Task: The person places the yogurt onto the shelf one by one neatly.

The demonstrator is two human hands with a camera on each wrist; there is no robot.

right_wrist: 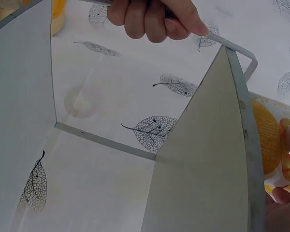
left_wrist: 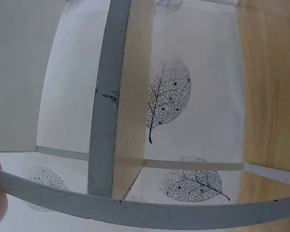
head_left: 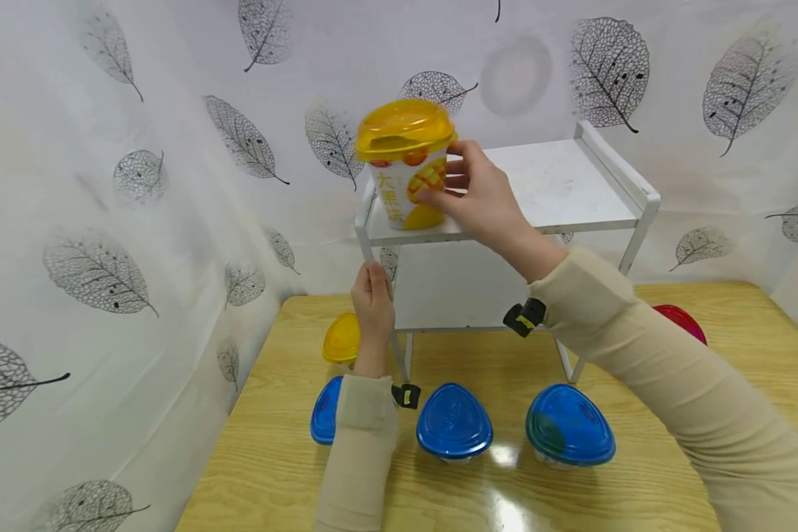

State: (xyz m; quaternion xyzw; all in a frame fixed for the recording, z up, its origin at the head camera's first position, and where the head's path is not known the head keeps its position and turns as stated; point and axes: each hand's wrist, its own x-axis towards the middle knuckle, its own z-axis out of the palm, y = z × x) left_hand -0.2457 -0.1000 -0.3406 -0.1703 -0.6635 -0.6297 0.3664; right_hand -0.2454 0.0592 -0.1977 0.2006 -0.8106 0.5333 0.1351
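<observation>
Right fingers [head_left: 471, 154] gripping tapered plastic-lidded cup [head_left: 399, 177], left fingers [head_left: 375, 284] curled round slim painted post [head_left: 365, 244]

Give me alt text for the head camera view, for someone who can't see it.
A person's right hand holds a white, fruit-printed, yellow-lidded cup by the top left corner of a white shelf rack, while the left hand grips the rack's left leg. Three blue-lidded, rounded-triangular tubs stand on the light wooden table below.

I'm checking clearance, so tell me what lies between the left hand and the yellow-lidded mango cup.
The head view shows the white rack's upper front-left corner between the left hand and the mango cup.
</observation>
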